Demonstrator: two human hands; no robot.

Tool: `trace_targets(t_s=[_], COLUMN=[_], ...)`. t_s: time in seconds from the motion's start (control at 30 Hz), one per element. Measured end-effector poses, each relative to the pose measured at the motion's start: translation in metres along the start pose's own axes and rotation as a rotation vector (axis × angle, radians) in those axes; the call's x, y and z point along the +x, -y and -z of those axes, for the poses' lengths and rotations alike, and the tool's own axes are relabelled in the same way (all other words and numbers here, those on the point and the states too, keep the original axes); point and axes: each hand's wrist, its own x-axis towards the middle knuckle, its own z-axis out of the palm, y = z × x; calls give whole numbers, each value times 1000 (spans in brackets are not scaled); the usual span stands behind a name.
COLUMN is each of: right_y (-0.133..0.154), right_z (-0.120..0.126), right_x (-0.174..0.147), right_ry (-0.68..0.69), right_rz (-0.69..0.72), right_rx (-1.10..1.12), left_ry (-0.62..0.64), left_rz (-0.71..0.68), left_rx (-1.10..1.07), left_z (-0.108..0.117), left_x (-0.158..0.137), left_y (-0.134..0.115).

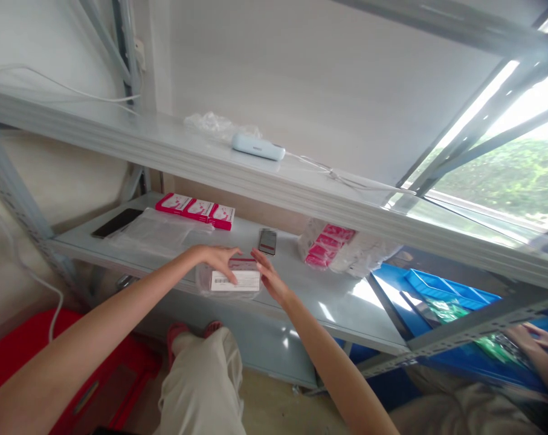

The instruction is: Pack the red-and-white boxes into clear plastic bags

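A small white box with a barcode label and a pink top edge (235, 281) is at the front edge of the lower shelf. Clear plastic film (204, 279) shows around it. My left hand (217, 260) grips the box from its left, thumb over the labelled face and fingers toward the top. At the right end, my right hand (272, 281) holds the box with its fingers along the edge. The fingertips on the far side are partly hidden.
Behind lie several pink-and-white boxes (197, 208), flat clear bags (158, 232), a dark tablet-like slab (117, 222), a phone (267, 241) and bagged pink packs (328, 244). An upper shelf (165, 148) overhangs. Another person's hands (534, 338) are at right, near blue trays (450, 290).
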Motion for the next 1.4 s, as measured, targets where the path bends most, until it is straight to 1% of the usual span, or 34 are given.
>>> trace_targets(t_s=[0.1,0.17,0.27,0.33,0.4,0.5,0.63,0.7,0.8,0.87,0.9,0.97,1.03,1.1,1.13,1.17,1.23,1.3,1.33,1.4], right_y=[2,5,12,16,18,19,21,25,37,45,49,54,58,63,67,71,81,91,95,100], right_z=[13,14,3,-7,-15,-28,-47,-53,-51,-44,-39,-27,-12,5,14,23,38,49,53,59], right_x=[9,14,14,9,3,-6,-17,-20,-21,-21,-21,-23,-24,-24,-23,-20,-12,-2,3,10], right_ry=[-66,-70,-30,-23,-29,-28,-21,45,207,291,307,280,219,223,246,272,294,256,235,219], right_rz=[10,7,-41,-109,-169,-177,-88,7,179,245,257,247,216,206,220,242,288,328,354,420], right_rx=[-283,-535,-983,-1170,-1285,-1342,-1362,-1379,-1357,-1334,-1334,-1371,-1444,-1537,-1589,-1641,-1728,-1771,-1763,-1662], left_ry=[-90,-138,-237,-279,-307,-390,-495,-499,-461,-455,-461,-445,-375,-300,-290,-304,-383,-488,-541,-636], left_rz=[-40,-23,29,69,109,145,147,112,20,-67,-93,-90,-96,-165,-209,-251,-330,-407,-430,-442], left_rx=[82,122,217,263,278,309,378,434,506,513,506,489,512,564,589,608,618,605,592,577], left_z=[-7,-12,-16,-17,-18,-20,-25,-29,-34,-34,-33,-27,-16,-3,4,11,26,40,45,51], left_x=[0,1,2,3,3,4,9,14,23,29,30,29,21,8,1,-7,-21,-30,-34,-39], left_y=[-2,-4,-7,-7,-4,2,4,2,4,9,13,22,30,34,35,36,36,36,37,39])
